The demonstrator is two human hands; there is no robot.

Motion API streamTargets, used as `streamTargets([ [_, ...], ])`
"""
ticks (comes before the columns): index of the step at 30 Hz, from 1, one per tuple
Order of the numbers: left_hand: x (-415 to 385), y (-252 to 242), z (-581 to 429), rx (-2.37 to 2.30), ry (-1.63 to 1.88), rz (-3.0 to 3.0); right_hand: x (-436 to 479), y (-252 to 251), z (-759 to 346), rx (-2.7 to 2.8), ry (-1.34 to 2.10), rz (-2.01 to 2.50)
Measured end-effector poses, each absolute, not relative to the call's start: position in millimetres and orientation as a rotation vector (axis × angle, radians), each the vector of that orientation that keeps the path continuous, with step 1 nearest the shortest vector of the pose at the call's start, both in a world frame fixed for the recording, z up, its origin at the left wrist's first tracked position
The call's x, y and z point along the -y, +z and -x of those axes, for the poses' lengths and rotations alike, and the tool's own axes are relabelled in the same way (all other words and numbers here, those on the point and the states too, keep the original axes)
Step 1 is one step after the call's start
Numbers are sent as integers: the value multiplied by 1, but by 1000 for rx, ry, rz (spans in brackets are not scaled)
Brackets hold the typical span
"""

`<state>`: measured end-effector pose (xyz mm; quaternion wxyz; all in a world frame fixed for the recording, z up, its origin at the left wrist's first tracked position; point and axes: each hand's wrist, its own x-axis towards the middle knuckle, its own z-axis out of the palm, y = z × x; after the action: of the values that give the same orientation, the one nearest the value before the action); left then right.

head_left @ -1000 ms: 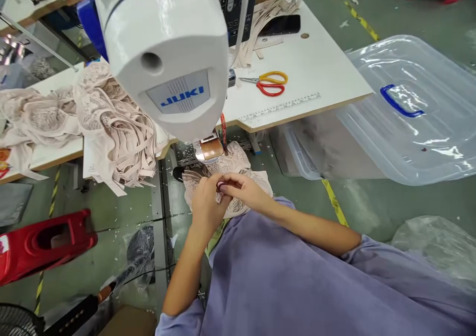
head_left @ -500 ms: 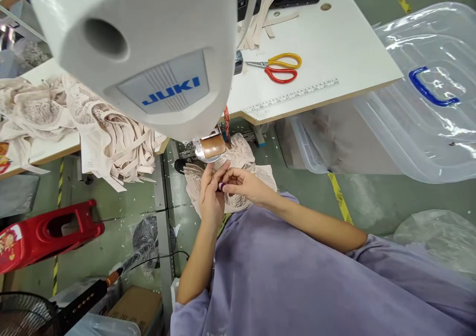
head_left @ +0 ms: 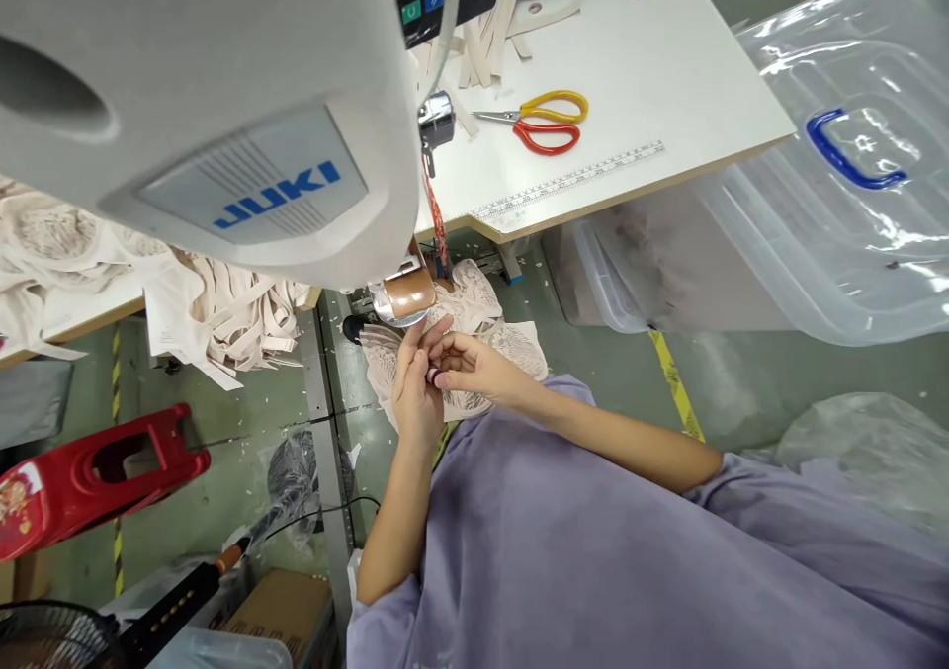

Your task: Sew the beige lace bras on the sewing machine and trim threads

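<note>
My left hand (head_left: 417, 404) is raised below the sewing machine head, its fingers stretched up and partly bent. Against its palm side, my right hand (head_left: 485, 369) pinches at a small dark purple band (head_left: 434, 376). Whether the band sits around a finger is hard to tell. Beneath both hands lies a beige lace bra piece (head_left: 525, 348), partly covered by them. Just above the fingertips is the machine's rounded metal-and-tan end (head_left: 407, 295), with a red braided cord (head_left: 437, 216) hanging beside it.
The white JUKI head (head_left: 274, 185) fills the upper left. Scissors (head_left: 545, 123) and a ruler strip (head_left: 570, 183) lie on the white table (head_left: 667, 76). Beige bra pieces (head_left: 215, 313) hang over the left table edge. A clear lidded bin (head_left: 852, 244) stands right, a red stool (head_left: 96, 471) left.
The view has shifted, so the machine head appears further left and larger. Both hands stay together at the purple band, with only slight finger movement.
</note>
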<state>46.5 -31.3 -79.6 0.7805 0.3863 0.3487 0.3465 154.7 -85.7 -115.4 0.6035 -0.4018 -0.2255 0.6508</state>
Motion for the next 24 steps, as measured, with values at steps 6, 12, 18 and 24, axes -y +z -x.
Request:
streamTargets([
  [6,35,-79,-55,-820,784,-873,87,-111,-149,663,1334,1055],
  [12,36,-80,-49,-841,811,-906,86,-107,-148,605,1246,1127],
  [18,52,-89,-31,-959,820,-996,88,-104,-152,634,1067,1185],
  [24,55,-89,-35,-1048,879,-895,88,-112,-158,929,724,1406],
])
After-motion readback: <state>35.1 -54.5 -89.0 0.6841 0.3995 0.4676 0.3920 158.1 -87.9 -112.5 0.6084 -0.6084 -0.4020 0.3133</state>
